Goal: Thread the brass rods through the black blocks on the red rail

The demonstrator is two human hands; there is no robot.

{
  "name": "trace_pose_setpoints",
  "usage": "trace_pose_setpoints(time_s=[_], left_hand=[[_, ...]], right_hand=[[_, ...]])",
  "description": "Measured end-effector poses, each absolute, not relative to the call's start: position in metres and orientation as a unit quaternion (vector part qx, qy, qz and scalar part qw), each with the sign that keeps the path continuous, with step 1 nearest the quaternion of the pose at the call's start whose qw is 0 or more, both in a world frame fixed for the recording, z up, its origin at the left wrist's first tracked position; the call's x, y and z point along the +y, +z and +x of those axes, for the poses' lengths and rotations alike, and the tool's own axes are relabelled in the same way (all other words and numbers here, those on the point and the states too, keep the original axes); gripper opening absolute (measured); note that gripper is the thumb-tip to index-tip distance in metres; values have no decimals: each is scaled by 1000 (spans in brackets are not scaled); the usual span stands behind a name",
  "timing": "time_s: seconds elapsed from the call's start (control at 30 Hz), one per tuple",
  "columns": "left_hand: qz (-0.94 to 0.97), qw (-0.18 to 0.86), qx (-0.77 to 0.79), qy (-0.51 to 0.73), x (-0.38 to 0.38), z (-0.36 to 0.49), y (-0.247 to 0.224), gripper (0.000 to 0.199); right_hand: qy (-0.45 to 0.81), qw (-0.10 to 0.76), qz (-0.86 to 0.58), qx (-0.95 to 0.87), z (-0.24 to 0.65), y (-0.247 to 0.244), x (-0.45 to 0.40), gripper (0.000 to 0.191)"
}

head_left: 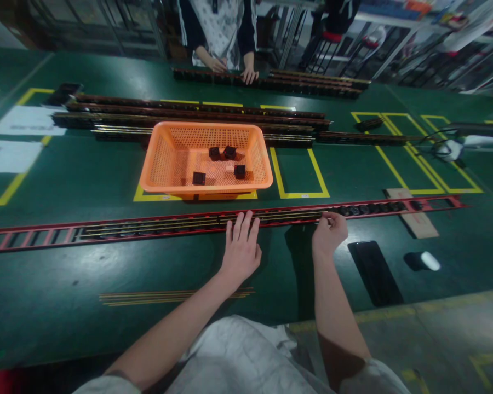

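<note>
A long red frame (435,204) with ladder-like slots lies across the green table. Thin brass-coloured rods (181,223) run along its middle, and a row of round black parts (363,209) sits in it toward the right. My left hand (242,249) rests with its fingers spread flat on the rods near the frame's middle. Farther right, my right hand (330,232) has thumb and fingers pinched at the right ends of the rods, beside the black parts. Whether a rod is between those fingertips is too small to tell.
Behind the frame stands an orange basket (148,174) holding several black blocks (199,178). Loose rods (148,297) lie near the front edge. A dark phone (375,272), a white oval object (429,261) and cardboard (421,222) are at right. Another person's hands (250,75) touch dark strips opposite.
</note>
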State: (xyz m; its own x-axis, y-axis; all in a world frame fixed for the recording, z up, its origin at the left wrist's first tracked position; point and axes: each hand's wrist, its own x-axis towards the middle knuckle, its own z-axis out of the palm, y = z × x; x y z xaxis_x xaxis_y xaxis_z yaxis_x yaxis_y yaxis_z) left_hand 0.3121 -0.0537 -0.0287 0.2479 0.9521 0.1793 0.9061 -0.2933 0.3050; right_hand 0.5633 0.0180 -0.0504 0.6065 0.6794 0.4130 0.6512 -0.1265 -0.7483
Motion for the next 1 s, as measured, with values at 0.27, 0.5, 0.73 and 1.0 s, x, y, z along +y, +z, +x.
trace_pose_setpoints(time_s=[0.27, 0.5, 0.73, 1.0], left_hand=[[796, 57, 564, 210, -51, 294, 7, 57], [812, 44, 566, 134, -32, 211, 16, 66], [842, 53, 534, 43, -23, 124, -4, 60], [830, 37, 556, 15, -17, 95, -6, 62]], right_hand=[[-71, 387, -725, -565, 548, -16, 9, 49], [104, 152, -610, -770, 543, 23, 11, 55], [96, 31, -533, -840, 534, 19, 25, 63], [121, 11, -491, -863, 527, 15, 45, 60]])
